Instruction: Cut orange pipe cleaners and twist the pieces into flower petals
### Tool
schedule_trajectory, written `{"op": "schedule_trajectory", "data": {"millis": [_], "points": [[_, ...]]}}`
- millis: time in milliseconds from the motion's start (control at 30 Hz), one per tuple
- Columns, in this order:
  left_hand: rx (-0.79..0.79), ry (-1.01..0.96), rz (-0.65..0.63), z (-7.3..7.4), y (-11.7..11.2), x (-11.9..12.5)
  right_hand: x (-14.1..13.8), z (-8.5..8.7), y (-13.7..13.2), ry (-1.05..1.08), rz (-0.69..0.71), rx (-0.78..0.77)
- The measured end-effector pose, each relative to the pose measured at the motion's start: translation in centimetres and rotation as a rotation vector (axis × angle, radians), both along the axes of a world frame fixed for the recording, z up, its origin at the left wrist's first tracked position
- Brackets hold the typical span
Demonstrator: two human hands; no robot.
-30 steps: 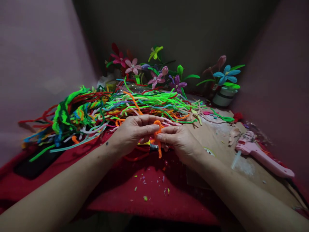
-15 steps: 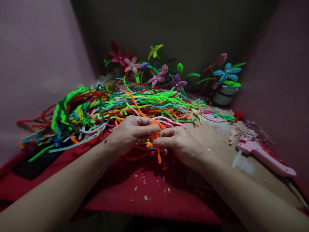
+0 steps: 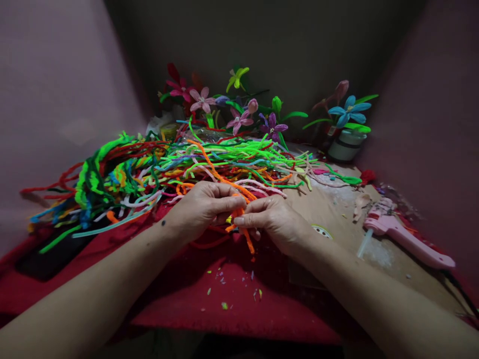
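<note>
Both hands meet over the front of the table, pinching an orange pipe cleaner (image 3: pixel 247 240). My left hand (image 3: pixel 209 203) is closed, its thumb and forefinger gripping the upper part. Just to its right, my right hand (image 3: pixel 271 219) is closed too, with the thumb pressed on the bent orange strands. One short end hangs below the fingers, while long orange lengths slant up and left over the heap of pipe cleaners (image 3: pixel 224 158). The bend between the fingertips is partly hidden. A bit of yellow shows behind the left fingertips.
A pink glue gun (image 3: pixel 407 234) lies on the cardboard (image 3: pixel 337 214) at right. Fuzzy flowers (image 3: pixel 235 119) stand at the back, and a blue one rises beside a jar (image 3: pixel 346 145). A dark flat object (image 3: pixel 48 257) lies at left. Scraps dot the red cloth (image 3: pixel 179 299).
The hanging orange end has swung slightly to the right, and the bent strands sit lower between the fingers. Both hands keep their pinch; the whole view has shifted a little.
</note>
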State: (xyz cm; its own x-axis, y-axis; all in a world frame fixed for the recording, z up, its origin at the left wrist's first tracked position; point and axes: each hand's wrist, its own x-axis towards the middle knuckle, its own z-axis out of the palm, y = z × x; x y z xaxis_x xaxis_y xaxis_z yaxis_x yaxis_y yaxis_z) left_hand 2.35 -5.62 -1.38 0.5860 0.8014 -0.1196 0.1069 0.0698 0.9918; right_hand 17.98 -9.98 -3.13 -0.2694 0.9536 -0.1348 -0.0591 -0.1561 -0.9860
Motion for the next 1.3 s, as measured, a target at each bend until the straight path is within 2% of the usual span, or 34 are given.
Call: {"op": "schedule_trajectory", "data": {"millis": [67,233,300,367,467,533,767,933,1133,1300], "points": [[0.045,0.044,0.043,0.1,-0.3,0.2,-0.1,0.1,-0.2,-0.047,-0.039,0.008],[0.348,0.210,0.158,0.4,-1.1,0.8,-0.4,0.4,-0.7,-0.164,-0.147,0.064],[0.393,0.239,0.172,0.4,-1.1,0.9,-0.6,0.5,-0.8,-0.173,-0.152,0.052],[0.318,0.230,0.157,0.4,-1.0,0.8,-0.6,0.5,-0.8,-0.166,-0.151,0.016],[0.125,0.144,0.131,0.5,-0.7,0.6,-0.5,0.6,-0.7,-0.113,-0.117,-0.016],[0.081,0.104,0.148,0.6,-0.6,0.5,-0.4,0.4,-0.4,-0.049,-0.079,-0.013],[0.099,0.122,0.221,0.5,-0.4,0.2,0.1,-0.4,0.0,0.061,-0.021,-0.046],[0.096,0.097,0.232,0.7,-0.3,0.2,0.0,-0.5,0.0,0.031,-0.082,-0.019],[0.124,0.083,0.247,1.0,-0.6,0.3,-0.3,-0.1,0.0,0.028,-0.199,0.130],[0.183,0.143,0.211,1.0,-0.5,0.2,-0.1,-0.3,0.0,0.020,-0.239,0.167]]}}
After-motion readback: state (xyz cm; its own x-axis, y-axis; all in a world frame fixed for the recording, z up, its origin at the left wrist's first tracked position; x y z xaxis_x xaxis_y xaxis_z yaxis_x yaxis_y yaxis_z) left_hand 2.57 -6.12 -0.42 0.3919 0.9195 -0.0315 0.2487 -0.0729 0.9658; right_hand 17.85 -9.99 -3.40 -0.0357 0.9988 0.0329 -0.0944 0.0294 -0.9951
